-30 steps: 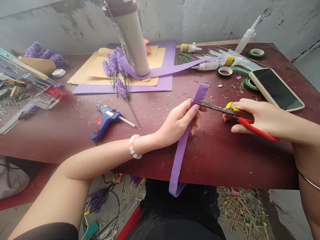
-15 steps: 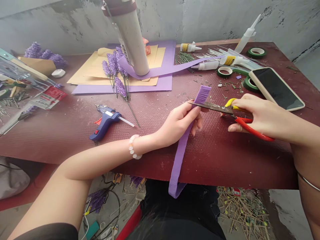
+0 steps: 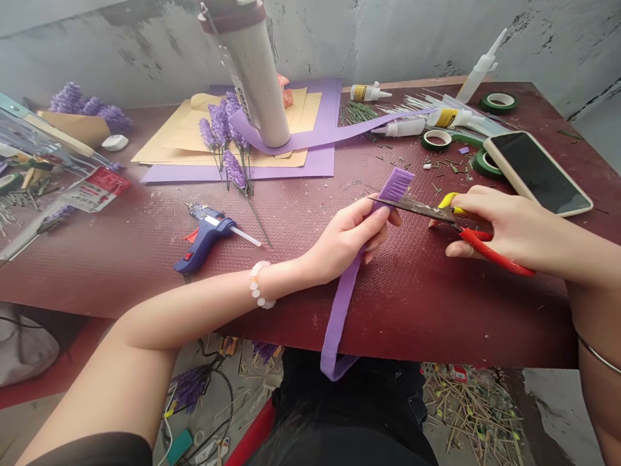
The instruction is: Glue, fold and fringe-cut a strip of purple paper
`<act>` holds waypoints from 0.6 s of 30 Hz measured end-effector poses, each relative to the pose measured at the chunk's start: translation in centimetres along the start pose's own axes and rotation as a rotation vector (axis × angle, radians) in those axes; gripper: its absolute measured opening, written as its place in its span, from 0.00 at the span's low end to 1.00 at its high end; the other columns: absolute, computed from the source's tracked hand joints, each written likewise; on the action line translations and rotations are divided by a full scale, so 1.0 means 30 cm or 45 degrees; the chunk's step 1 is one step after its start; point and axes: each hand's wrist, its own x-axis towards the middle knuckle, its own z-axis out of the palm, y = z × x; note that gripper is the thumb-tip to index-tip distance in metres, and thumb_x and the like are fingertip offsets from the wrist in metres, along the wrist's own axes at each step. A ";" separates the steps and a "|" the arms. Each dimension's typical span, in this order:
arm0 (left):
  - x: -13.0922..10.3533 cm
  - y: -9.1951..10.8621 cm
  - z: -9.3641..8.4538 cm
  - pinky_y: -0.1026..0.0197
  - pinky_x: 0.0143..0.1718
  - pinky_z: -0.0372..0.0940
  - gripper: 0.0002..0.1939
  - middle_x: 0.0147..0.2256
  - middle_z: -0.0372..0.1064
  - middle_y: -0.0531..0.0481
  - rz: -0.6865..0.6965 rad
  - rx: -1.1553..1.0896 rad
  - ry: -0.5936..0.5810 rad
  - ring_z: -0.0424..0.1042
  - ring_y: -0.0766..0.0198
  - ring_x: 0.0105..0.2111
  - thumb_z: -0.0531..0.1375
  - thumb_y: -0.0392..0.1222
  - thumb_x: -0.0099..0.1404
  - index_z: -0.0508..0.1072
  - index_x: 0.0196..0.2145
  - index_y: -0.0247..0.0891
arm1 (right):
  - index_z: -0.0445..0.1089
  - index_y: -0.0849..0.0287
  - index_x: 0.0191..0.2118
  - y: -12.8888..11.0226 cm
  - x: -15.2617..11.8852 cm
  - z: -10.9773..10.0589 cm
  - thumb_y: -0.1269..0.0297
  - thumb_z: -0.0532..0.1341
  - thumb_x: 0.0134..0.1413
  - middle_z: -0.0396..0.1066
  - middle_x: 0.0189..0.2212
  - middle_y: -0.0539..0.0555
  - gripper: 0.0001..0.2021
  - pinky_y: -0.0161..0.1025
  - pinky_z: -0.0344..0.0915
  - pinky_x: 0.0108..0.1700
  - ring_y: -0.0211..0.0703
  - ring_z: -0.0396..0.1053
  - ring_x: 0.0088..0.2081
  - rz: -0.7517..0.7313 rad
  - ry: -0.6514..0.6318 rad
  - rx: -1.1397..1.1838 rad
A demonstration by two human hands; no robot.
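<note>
My left hand (image 3: 352, 236) pinches a purple paper strip (image 3: 342, 301) between thumb and fingers, near its top end. That end is cut into a narrow fringe, and the rest hangs down past the table edge and loops near my lap. In my right hand (image 3: 499, 223) are scissors (image 3: 420, 208) with one yellow and one red handle. Their blades lie across the strip just above my left thumb, below the fringed part. Part of the strip is hidden behind my left fingers.
A blue glue gun (image 3: 206, 236) lies left of my hands. Behind it, purple flower stems (image 3: 233, 169) rest by a tall cup (image 3: 262, 77) on paper sheets (image 3: 165, 145). At right are a phone (image 3: 538, 171), green tape (image 3: 436, 139) and glue bottles (image 3: 400, 127).
The fringed end has tilted to the right and its slits have spread a little. The hanging part of the strip has swung slightly left. Both hands stay nearly in place.
</note>
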 end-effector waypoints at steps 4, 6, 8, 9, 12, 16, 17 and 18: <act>0.002 0.002 0.000 0.66 0.22 0.60 0.25 0.22 0.56 0.62 -0.017 -0.024 -0.043 0.58 0.72 0.19 0.69 0.66 0.73 0.72 0.40 0.40 | 0.82 0.51 0.39 -0.027 0.006 -0.008 0.11 0.60 0.39 0.73 0.33 0.60 0.45 0.56 0.70 0.35 0.57 0.68 0.29 0.037 0.007 0.030; 0.004 0.009 0.001 0.66 0.22 0.61 0.25 0.22 0.55 0.62 -0.029 -0.066 -0.085 0.56 0.72 0.20 0.70 0.66 0.72 0.72 0.40 0.40 | 0.82 0.52 0.40 -0.024 0.005 -0.008 0.12 0.61 0.39 0.74 0.34 0.61 0.45 0.57 0.72 0.37 0.59 0.71 0.31 0.033 0.000 0.050; 0.005 0.018 0.002 0.66 0.22 0.60 0.25 0.22 0.53 0.62 -0.059 -0.127 -0.114 0.54 0.71 0.20 0.72 0.65 0.70 0.73 0.38 0.40 | 0.82 0.52 0.41 -0.011 0.001 -0.005 0.15 0.63 0.43 0.77 0.35 0.62 0.42 0.58 0.74 0.40 0.62 0.74 0.35 0.017 -0.015 0.080; 0.005 0.022 0.003 0.66 0.21 0.60 0.24 0.22 0.52 0.62 -0.086 -0.153 -0.119 0.53 0.71 0.20 0.72 0.64 0.69 0.73 0.37 0.40 | 0.81 0.52 0.41 -0.002 -0.002 -0.003 0.16 0.63 0.46 0.78 0.36 0.62 0.40 0.58 0.75 0.41 0.64 0.75 0.36 0.002 -0.027 0.099; 0.008 0.032 0.002 0.65 0.21 0.59 0.21 0.22 0.52 0.60 -0.190 -0.193 -0.103 0.53 0.70 0.20 0.72 0.60 0.69 0.74 0.34 0.40 | 0.81 0.49 0.41 0.024 -0.007 0.001 0.20 0.63 0.52 0.82 0.38 0.61 0.35 0.58 0.76 0.42 0.65 0.77 0.38 -0.038 -0.098 0.179; 0.017 0.039 -0.004 0.64 0.22 0.60 0.18 0.21 0.52 0.59 -0.275 -0.233 -0.093 0.53 0.69 0.20 0.69 0.55 0.72 0.74 0.32 0.40 | 0.80 0.48 0.43 0.040 -0.003 -0.001 0.20 0.64 0.53 0.84 0.40 0.58 0.35 0.56 0.76 0.43 0.66 0.79 0.41 -0.015 -0.188 0.244; 0.019 0.041 -0.005 0.64 0.22 0.59 0.17 0.21 0.52 0.59 -0.287 -0.243 -0.090 0.53 0.69 0.19 0.68 0.54 0.72 0.74 0.32 0.40 | 0.80 0.49 0.43 0.039 -0.001 -0.002 0.20 0.64 0.52 0.84 0.41 0.58 0.35 0.56 0.76 0.43 0.66 0.80 0.41 -0.010 -0.202 0.256; 0.020 0.043 -0.006 0.65 0.22 0.60 0.17 0.21 0.53 0.59 -0.296 -0.250 -0.082 0.53 0.70 0.19 0.67 0.53 0.73 0.74 0.32 0.40 | 0.79 0.49 0.43 0.038 0.001 -0.003 0.20 0.64 0.52 0.84 0.41 0.58 0.35 0.55 0.76 0.43 0.65 0.80 0.42 -0.010 -0.217 0.267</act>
